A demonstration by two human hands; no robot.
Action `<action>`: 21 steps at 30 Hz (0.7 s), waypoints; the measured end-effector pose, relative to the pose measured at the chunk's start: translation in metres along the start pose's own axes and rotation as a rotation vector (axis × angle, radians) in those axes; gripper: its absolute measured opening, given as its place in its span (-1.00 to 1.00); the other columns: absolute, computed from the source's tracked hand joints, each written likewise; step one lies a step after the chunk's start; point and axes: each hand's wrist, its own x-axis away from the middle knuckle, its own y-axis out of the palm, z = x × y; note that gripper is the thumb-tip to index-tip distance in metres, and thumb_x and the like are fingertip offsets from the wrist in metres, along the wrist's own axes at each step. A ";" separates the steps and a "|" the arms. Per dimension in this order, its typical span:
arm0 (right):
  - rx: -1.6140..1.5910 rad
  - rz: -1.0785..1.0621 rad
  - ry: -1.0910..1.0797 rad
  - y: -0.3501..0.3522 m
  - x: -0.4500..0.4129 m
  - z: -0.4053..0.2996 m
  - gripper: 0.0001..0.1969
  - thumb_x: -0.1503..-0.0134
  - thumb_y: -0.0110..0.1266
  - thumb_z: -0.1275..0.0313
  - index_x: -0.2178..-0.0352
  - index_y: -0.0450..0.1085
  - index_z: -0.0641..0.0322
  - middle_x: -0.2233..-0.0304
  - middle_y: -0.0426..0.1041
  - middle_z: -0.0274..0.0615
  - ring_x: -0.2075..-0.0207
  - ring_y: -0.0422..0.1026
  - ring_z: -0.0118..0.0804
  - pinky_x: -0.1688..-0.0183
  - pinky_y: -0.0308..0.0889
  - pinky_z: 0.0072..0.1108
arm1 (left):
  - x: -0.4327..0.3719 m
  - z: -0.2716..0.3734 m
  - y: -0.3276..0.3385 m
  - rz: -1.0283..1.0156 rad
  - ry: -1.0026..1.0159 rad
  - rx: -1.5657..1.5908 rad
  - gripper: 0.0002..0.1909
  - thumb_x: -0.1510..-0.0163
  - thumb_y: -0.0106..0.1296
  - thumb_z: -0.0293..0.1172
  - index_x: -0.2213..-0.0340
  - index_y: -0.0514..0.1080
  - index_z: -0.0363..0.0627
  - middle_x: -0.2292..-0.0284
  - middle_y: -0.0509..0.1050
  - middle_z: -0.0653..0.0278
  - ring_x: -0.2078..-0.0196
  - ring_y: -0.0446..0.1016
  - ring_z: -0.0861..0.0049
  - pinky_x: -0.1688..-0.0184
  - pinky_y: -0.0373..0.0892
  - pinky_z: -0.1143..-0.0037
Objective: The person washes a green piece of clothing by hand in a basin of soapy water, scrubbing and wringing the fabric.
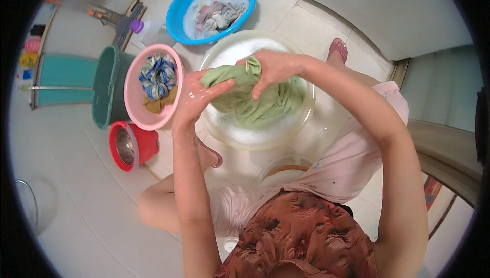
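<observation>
A wet light-green cloth (264, 106) lies in a pale translucent basin (250, 146) of white suds, with one part lifted above the water. My left hand (201, 94) grips that raised part on the left, its thumb lying across the fabric. From the right, my right hand (273, 69) clasps the same part, thumb pointing down and fingers largely hidden behind a fold. Both hands are wet. The lower folds of the cloth spread through the foam.
Beyond the basin stands a blue tub (174, 21) of sudsy laundry. To the left are a pink basin (132, 98) holding wrung fabrics, a green bucket (101, 98), a red bucket (147, 146) and a purple-capped jug (151, 33). A white appliance or cabinet panel (375, 6) rises at right.
</observation>
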 end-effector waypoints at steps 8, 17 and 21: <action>0.248 -0.015 0.236 0.025 0.012 0.054 -0.54 0.11 0.08 0.20 0.22 0.34 0.33 0.25 0.39 0.06 0.17 0.35 -0.08 0.10 0.22 -0.41 | 0.049 0.028 -0.063 0.167 0.322 1.024 -0.54 -0.02 -0.06 -0.27 0.07 0.23 -0.23 0.06 0.29 0.09 0.02 0.27 0.22 -0.01 0.21 0.21; -0.139 0.235 0.099 -0.033 0.046 -0.093 -0.63 -0.02 -0.07 0.27 0.19 0.30 0.31 0.33 0.42 -0.26 0.26 0.34 -0.47 0.19 0.26 -0.59 | 0.013 -0.074 -0.051 0.274 -0.092 1.177 -0.59 -0.01 0.00 -0.38 0.10 0.24 -0.25 0.13 0.36 0.11 0.09 0.35 0.32 0.05 0.31 0.31; -0.621 0.308 0.105 -0.027 0.031 -0.103 -0.59 -0.01 -0.05 0.24 0.20 0.29 0.39 0.29 0.40 -0.19 0.26 0.34 -0.45 0.19 0.26 -0.61 | 0.000 -0.122 -0.041 0.194 -0.224 1.331 -0.62 0.01 0.00 -0.41 0.13 0.27 -0.26 0.15 0.37 0.11 0.11 0.36 0.31 0.07 0.32 0.31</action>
